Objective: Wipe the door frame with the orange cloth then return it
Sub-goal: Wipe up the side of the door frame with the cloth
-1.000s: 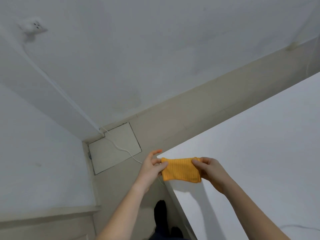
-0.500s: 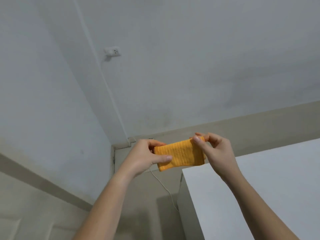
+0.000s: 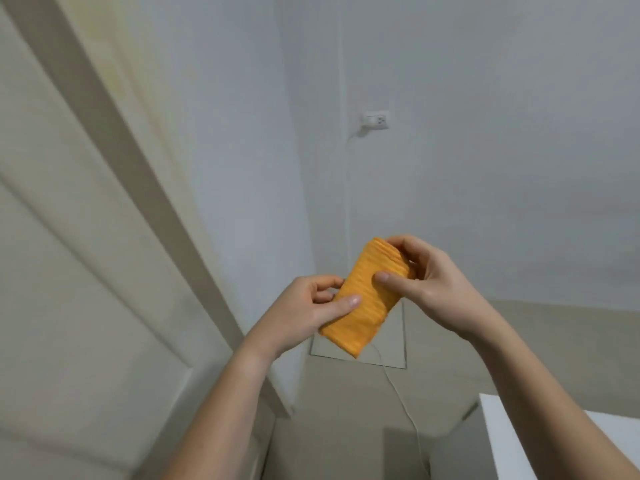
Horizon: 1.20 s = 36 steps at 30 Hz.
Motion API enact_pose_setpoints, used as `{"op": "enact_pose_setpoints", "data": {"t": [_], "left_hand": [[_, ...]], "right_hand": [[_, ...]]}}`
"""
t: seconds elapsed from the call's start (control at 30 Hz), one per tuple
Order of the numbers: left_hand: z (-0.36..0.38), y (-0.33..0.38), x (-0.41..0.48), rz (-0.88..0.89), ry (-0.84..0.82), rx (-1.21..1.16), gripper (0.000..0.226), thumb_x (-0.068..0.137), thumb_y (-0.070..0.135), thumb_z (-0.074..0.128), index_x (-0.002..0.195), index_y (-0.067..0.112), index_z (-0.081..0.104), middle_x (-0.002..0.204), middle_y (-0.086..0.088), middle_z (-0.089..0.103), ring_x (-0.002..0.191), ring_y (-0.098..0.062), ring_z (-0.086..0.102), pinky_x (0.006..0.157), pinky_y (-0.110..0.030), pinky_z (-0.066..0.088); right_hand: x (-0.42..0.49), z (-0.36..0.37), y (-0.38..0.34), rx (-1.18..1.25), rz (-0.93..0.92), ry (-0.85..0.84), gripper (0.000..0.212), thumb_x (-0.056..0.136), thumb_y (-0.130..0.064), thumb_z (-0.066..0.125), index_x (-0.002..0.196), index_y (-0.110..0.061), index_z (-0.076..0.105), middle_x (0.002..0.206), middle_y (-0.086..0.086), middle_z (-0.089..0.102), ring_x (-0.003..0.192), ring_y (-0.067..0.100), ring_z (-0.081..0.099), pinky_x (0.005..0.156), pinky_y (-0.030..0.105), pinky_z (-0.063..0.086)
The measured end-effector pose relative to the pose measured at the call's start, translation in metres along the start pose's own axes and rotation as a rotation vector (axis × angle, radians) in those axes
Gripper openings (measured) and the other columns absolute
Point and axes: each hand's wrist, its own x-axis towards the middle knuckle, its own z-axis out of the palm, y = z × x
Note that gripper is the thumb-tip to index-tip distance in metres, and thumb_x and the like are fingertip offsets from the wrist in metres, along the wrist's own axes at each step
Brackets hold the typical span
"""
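A folded orange cloth (image 3: pixel 366 306) with a ribbed weave is held in front of me, tilted with its upper end to the right. My left hand (image 3: pixel 308 310) pinches its lower left edge between thumb and fingers. My right hand (image 3: pixel 422 277) grips its upper right end, thumb across the front. The beige door frame (image 3: pixel 138 188) runs diagonally down the left of the view, next to a panelled beige door (image 3: pixel 62 289). Neither hand touches the frame.
A white wall socket (image 3: pixel 376 120) with a plug sits on the grey wall, and its white cable (image 3: pixel 403 400) trails down across the beige floor. The corner of a white table (image 3: pixel 540 441) shows at the lower right. A square floor panel (image 3: pixel 325 348) lies below the cloth.
The view has swung left, bringing the door and its frame into sight and pushing the white table to the lower right. The cloth has turned from level to steeply tilted between both hands.
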Motion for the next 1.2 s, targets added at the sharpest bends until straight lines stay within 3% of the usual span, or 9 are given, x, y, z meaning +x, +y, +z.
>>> {"op": "enact_pose_setpoints", "data": {"t": [0.13, 0.23, 0.33, 0.47, 0.57, 0.73, 0.9, 1.1, 1.2], "left_hand": [[-0.030, -0.011, -0.026, -0.033, 0.131, -0.036, 0.026, 0.102, 0.036, 0.074, 0.116, 0.015, 0.080, 0.103, -0.008, 0.085, 0.101, -0.026, 0.082, 0.098, -0.045, 0.064], [-0.044, -0.022, -0.047, -0.023, 0.289, -0.092, 0.023, 0.100, 0.032, 0.076, 0.109, 0.012, 0.081, 0.105, -0.009, 0.085, 0.100, -0.024, 0.082, 0.091, -0.041, 0.064], [-0.053, -0.029, -0.075, -0.011, 0.472, -0.133, 0.022, 0.097, 0.036, 0.078, 0.104, 0.016, 0.083, 0.101, -0.009, 0.084, 0.096, -0.033, 0.081, 0.087, -0.046, 0.063], [-0.051, -0.034, -0.117, -0.017, 0.693, -0.125, 0.011, 0.099, 0.032, 0.079, 0.097, 0.022, 0.081, 0.086, 0.001, 0.080, 0.078, -0.016, 0.072, 0.072, -0.033, 0.055], [-0.047, -0.036, -0.153, -0.089, 0.801, -0.119, 0.012, 0.100, 0.030, 0.079, 0.105, 0.019, 0.080, 0.097, -0.005, 0.083, 0.086, -0.024, 0.078, 0.076, -0.033, 0.058], [-0.033, -0.044, -0.231, -0.244, 1.015, -0.092, 0.019, 0.093, 0.027, 0.086, 0.099, 0.014, 0.074, 0.088, -0.001, 0.081, 0.081, -0.014, 0.076, 0.073, -0.028, 0.057], [-0.013, -0.039, -0.311, -0.247, 1.164, -0.047, 0.011, 0.092, 0.027, 0.086, 0.095, 0.020, 0.077, 0.075, -0.002, 0.063, 0.071, -0.012, 0.059, 0.074, -0.030, 0.049], [0.001, -0.024, -0.416, -0.116, 1.433, 0.004, 0.017, 0.093, 0.026, 0.079, 0.109, 0.023, 0.078, 0.099, -0.011, 0.077, 0.086, -0.013, 0.072, 0.081, -0.031, 0.060], [0.004, -0.010, -0.466, -0.051, 1.576, 0.041, 0.023, 0.089, 0.025, 0.079, 0.112, 0.028, 0.076, 0.100, -0.011, 0.073, 0.082, -0.016, 0.067, 0.077, -0.036, 0.060]], "right_hand": [[0.029, 0.047, -0.012, 0.020, -0.010, -0.128, 0.039, 0.093, -0.013, 0.080, 0.124, -0.031, 0.063, 0.105, 0.013, 0.068, 0.088, 0.016, 0.067, 0.075, 0.036, 0.058], [0.044, 0.077, -0.013, 0.216, 0.105, -0.200, 0.046, 0.088, -0.021, 0.083, 0.130, -0.027, 0.065, 0.110, 0.014, 0.070, 0.097, 0.018, 0.072, 0.081, 0.033, 0.060], [0.059, 0.110, -0.018, 0.483, 0.324, -0.410, 0.047, 0.091, -0.026, 0.075, 0.135, -0.011, 0.066, 0.124, 0.020, 0.073, 0.113, 0.028, 0.074, 0.091, 0.034, 0.059], [0.064, 0.148, -0.025, 0.495, 0.406, -0.730, 0.037, 0.101, -0.023, 0.065, 0.129, 0.000, 0.070, 0.124, 0.022, 0.074, 0.118, 0.032, 0.071, 0.103, 0.038, 0.056], [0.063, 0.174, -0.032, 0.477, 0.311, -0.780, 0.031, 0.095, -0.016, 0.071, 0.121, 0.000, 0.071, 0.113, 0.021, 0.076, 0.106, 0.033, 0.073, 0.095, 0.039, 0.060], [0.036, 0.221, -0.052, 0.395, 0.065, -0.834, 0.024, 0.092, -0.014, 0.076, 0.109, -0.004, 0.063, 0.089, 0.009, 0.065, 0.088, 0.024, 0.068, 0.086, 0.040, 0.060], [-0.020, 0.268, -0.086, 0.407, -0.147, -0.890, 0.016, 0.096, -0.004, 0.073, 0.107, -0.008, 0.062, 0.080, 0.005, 0.058, 0.079, 0.022, 0.058, 0.075, 0.043, 0.051], [-0.090, 0.307, -0.143, 0.395, -0.360, -0.952, 0.049, 0.096, 0.008, 0.064, 0.127, -0.029, 0.066, 0.086, -0.002, 0.054, 0.074, 0.008, 0.056, 0.066, 0.021, 0.051], [-0.126, 0.323, -0.162, 0.330, -0.358, -0.991, 0.049, 0.088, 0.002, 0.063, 0.122, -0.034, 0.069, 0.085, 0.000, 0.047, 0.069, 0.009, 0.050, 0.059, 0.023, 0.048]]}}
